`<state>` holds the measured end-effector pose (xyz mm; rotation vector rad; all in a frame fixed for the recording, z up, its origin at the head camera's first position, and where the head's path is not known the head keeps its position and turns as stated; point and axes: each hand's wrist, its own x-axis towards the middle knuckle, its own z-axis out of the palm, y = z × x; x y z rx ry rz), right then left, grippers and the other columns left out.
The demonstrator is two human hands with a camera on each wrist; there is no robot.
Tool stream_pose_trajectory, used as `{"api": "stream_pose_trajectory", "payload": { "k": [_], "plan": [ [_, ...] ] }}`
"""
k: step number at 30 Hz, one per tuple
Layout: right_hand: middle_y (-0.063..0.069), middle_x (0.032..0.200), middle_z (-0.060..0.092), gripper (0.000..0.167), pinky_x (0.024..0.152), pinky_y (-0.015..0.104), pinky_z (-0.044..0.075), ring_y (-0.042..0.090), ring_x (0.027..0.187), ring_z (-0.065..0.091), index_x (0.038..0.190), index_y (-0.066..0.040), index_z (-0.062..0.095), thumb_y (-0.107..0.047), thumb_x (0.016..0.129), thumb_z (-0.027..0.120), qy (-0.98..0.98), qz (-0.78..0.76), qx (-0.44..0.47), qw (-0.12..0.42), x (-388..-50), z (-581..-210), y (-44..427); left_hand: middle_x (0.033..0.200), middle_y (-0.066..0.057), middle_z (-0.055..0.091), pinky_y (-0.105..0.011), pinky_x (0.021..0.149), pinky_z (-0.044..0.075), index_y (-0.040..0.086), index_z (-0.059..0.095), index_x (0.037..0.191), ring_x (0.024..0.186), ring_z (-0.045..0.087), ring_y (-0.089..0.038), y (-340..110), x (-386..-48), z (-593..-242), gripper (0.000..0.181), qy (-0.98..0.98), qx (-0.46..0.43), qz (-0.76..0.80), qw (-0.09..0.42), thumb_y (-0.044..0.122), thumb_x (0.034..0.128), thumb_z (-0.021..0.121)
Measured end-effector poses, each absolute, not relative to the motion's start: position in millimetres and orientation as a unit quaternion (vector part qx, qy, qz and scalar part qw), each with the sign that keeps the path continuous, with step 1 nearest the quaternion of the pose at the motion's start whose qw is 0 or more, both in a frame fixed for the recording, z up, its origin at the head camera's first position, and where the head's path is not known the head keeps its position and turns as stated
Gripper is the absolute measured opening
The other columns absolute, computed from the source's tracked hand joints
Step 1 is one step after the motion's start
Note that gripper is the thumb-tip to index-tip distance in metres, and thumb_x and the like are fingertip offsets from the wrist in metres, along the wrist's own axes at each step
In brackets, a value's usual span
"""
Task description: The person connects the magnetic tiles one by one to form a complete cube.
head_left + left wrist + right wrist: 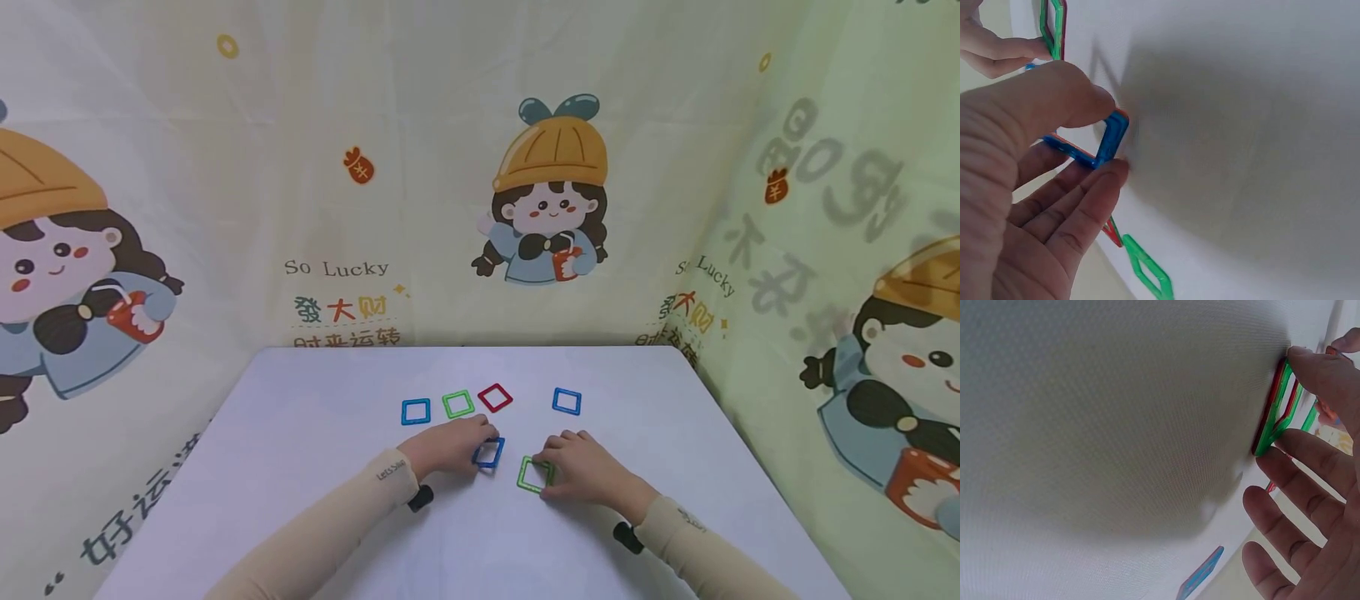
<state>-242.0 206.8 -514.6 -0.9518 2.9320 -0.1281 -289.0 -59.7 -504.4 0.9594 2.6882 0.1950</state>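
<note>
My left hand (450, 447) pinches a blue square frame tile (500, 454) between thumb and fingertips, near the middle of the white table (420, 533). In the left wrist view this blue tile (1112, 137) shows a thin orange-red edge. To its right, my right hand (588, 472) holds a green square frame tile (521, 472) by its right side, thumb on one edge and fingertips on another. A red layer runs along the green tile (1266, 428) in the right wrist view. A small gap separates the two held tiles.
Behind the left hand lie a light blue tile (416, 422), a green tile (461, 415) and a red tile (503, 407) in a loose row. Another blue tile (566, 412) lies farther right. Printed cloth (435, 208) hangs around the table.
</note>
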Motion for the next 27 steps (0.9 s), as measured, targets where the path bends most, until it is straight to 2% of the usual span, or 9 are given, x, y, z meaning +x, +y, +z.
{"api": "stream_pose_trajectory", "payload": {
  "k": [5,15,27],
  "plan": [
    [-0.004,0.115,0.071,0.053,0.097,0.052,0.05,0.021,0.11,0.062,0.124,-0.023,0.076,-0.052,0.081,0.084,0.95,-0.047,-0.307,0.034,-242.1,-515.8,206.0,0.125,0.008,0.064,-0.031,0.1,0.053,0.023,0.06,0.14,0.107,0.059,-0.007,-62.1,-290.0,-509.5,0.064,0.93,0.314,0.122,0.149,0.029,0.0831,0.088],
    [-0.004,0.115,0.071,0.054,0.094,0.05,0.05,0.021,0.108,0.062,0.124,-0.023,0.076,-0.053,0.08,0.085,0.949,-0.049,-0.31,0.028,-241.4,-518.7,204.9,0.109,0.011,0.066,-0.023,0.088,0.053,0.02,0.062,0.132,0.097,0.059,-0.004,-62.4,-285.4,-510.1,0.06,0.908,0.308,0.226,0.174,0.023,0.0794,0.09],
    [-0.005,0.114,0.071,0.053,0.093,0.047,0.05,0.018,0.105,0.062,0.124,-0.023,0.076,-0.052,0.08,0.084,0.947,-0.052,-0.316,0.014,-241.8,-516.6,202.3,0.114,0.011,0.066,-0.022,0.086,0.054,0.019,0.061,0.134,0.095,0.06,-0.004,-56.6,-280.6,-522.0,0.062,0.889,0.288,0.309,0.179,0.021,0.0791,0.091]
  ]
}}
